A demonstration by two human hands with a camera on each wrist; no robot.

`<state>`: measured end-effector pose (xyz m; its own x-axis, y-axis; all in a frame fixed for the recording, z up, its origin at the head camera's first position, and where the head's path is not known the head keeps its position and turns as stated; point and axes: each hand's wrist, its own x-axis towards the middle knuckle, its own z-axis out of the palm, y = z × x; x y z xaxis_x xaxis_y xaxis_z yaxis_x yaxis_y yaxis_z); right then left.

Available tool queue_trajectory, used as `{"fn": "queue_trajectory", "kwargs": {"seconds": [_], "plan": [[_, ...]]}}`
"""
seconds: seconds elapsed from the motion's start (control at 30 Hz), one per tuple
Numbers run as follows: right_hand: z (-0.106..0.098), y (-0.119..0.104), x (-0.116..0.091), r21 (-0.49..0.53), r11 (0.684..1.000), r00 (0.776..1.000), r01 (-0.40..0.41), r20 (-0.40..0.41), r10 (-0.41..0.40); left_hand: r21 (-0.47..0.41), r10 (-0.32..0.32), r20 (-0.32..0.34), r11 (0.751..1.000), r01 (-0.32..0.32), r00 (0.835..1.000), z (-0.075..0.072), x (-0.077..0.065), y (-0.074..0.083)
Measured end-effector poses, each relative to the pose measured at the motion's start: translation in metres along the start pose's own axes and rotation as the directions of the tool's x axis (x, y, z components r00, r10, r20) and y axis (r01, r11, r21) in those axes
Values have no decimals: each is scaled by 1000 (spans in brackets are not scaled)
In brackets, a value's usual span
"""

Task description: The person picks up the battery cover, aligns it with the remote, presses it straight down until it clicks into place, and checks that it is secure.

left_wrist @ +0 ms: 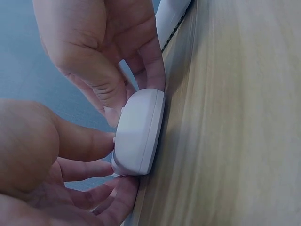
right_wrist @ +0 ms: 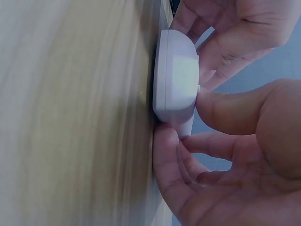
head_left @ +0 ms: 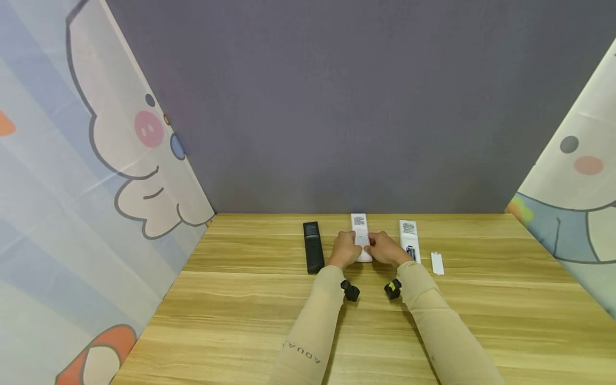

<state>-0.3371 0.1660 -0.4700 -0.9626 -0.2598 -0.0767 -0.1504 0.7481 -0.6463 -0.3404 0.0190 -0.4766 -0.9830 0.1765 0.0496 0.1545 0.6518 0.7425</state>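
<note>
A white remote control (head_left: 361, 239) lies back side up on the wooden table, its label at the far end. My left hand (head_left: 344, 249) grips its left edge, thumb on the back face and fingers along the side. From the other side my right hand (head_left: 386, 249) holds it the same way. In the left wrist view the remote's rounded near end (left_wrist: 136, 132) faces the camera, between both hands. The right wrist view shows that white end (right_wrist: 181, 77) low against the tabletop, with both thumbs at its upper face.
Left of the hands lies a black remote (head_left: 314, 248). On the right is a second white remote (head_left: 408, 231) whose uncovered compartment shows a dark blue battery (head_left: 411, 251). Beside it lies a small white battery cover (head_left: 437, 263). A grey panel (head_left: 317, 107) rises behind the table.
</note>
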Motion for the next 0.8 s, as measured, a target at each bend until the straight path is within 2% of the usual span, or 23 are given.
{"fn": "queue_trajectory", "kwargs": {"seconds": [0.2, 0.47, 0.63, 0.8], "plan": [[0, -2, -1, 13, 1000, 1000, -14, 9, 14, 1, -26, 12, 1000, 26, 1000, 0, 0, 1], [0, -3, -1, 43, 999, 1000, -12, -10, 13, 52, -52, 6, 997, 51, 999, 0, -1, 6], [0, -4, -5, 38, 999, 999, -30, -22, 31, 58, -45, -43, 997, 48, 998, 1, -3, 10], [-8, -3, -17, 66, 998, 998, 1, -62, 3, 26, -33, -113, 999, 36, 993, 2, -4, 15]]}}
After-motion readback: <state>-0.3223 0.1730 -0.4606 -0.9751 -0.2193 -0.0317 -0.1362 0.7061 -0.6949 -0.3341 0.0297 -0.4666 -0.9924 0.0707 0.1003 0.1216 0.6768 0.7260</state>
